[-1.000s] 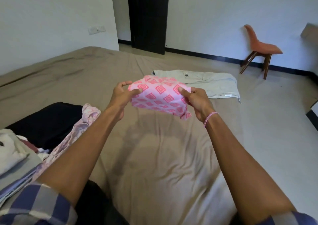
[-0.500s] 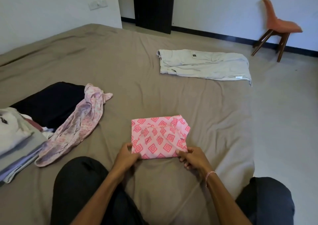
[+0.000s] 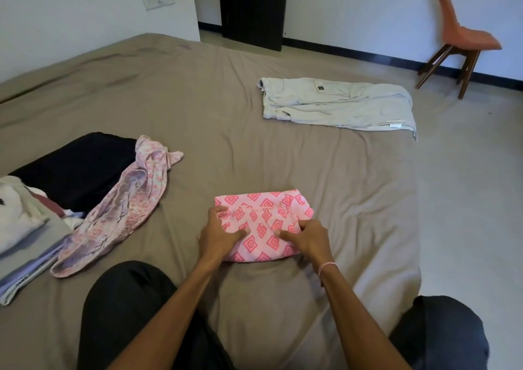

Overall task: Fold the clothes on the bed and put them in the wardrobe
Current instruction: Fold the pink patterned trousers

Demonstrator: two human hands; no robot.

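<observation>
pink top (image 3: 263,222): folded into a small rectangle, flat on the bed (image 3: 198,100), near centre, just ahead of the person's knees.
left hand (image 3: 218,236): on the top's left half, fingers (image 3: 218,210) spread and released, thumb laid across the cloth. i read it as pressing, not grasping.
right hand (image 3: 308,242): on the near right part of the top, fingers (image 3: 304,224) bent over the cloth, thumb pointing left. i can't tell if they pinch a fold.
floral cloth (image 3: 127,208): rumpled, left of the top and apart from it, far end touching the black garment (image 3: 76,168).
folded stack (image 3: 19,228): left edge.
beige trousers (image 3: 336,103): spread flat, far right on the bed.
chair (image 3: 458,35): orange, far right by the wall.
</observation>
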